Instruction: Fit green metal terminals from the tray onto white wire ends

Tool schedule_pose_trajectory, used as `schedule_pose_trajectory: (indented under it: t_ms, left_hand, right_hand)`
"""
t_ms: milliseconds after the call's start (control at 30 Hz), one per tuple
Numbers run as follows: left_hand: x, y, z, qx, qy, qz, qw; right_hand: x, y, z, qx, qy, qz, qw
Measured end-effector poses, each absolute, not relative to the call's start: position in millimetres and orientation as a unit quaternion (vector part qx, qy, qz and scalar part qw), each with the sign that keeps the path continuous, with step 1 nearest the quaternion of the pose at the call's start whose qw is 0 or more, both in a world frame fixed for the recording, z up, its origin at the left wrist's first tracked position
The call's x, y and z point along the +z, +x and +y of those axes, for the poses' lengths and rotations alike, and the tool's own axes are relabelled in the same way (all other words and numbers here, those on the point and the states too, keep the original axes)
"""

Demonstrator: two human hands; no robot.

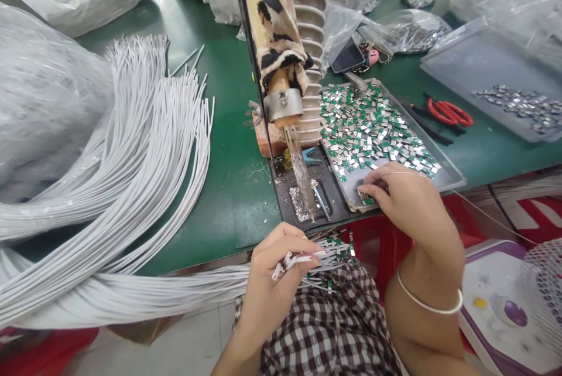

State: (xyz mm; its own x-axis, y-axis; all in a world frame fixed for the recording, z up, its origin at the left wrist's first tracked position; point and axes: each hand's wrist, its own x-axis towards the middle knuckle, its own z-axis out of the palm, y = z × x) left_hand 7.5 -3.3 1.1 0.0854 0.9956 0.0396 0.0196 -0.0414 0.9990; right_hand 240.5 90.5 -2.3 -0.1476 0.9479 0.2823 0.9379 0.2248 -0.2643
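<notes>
Meanwhile, white wires [153, 147] lie left and small boards [364, 124] lie right

The left hand [272, 262], at the near edge of the green table [226, 171], pinches the ends of a few white wires between thumb and fingers. A long bundle [184, 294] runs from the left, passes under this hand and ends over the checked cloth [325, 311], where green boards sit at the tips. The right hand [413, 200] reaches over the near corner of a shallow tray [456, 181], thumb and forefinger close together at a small board; whether they grip it, I cannot tell. Most of the boards are heaped in the far part of that tray. Between the two hands, farther in, a soldering iron [301, 177] points down over a black tray [338, 200]. Red-handled pliers [448, 112] lie right of the boards, near a grey bin [461, 65] that holds metal parts [522, 103]. A phone [349, 57] rests beyond the boards.
</notes>
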Motion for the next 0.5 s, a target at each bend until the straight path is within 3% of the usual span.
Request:
schedule_pose_trajectory:
  t_ms: [400, 500]
  left_hand:
    - [-4, 8, -2, 0.486, 0.528, 0.470, 0.515]
    - [-5, 10, 0, 0.487, 0.533, 0.463, 0.515]
  right_hand:
    - [18, 239, 91, 0.095, -0.643, -0.745, 0.152]
    - [14, 234, 97, 0.115, -0.640, -0.738, 0.179]
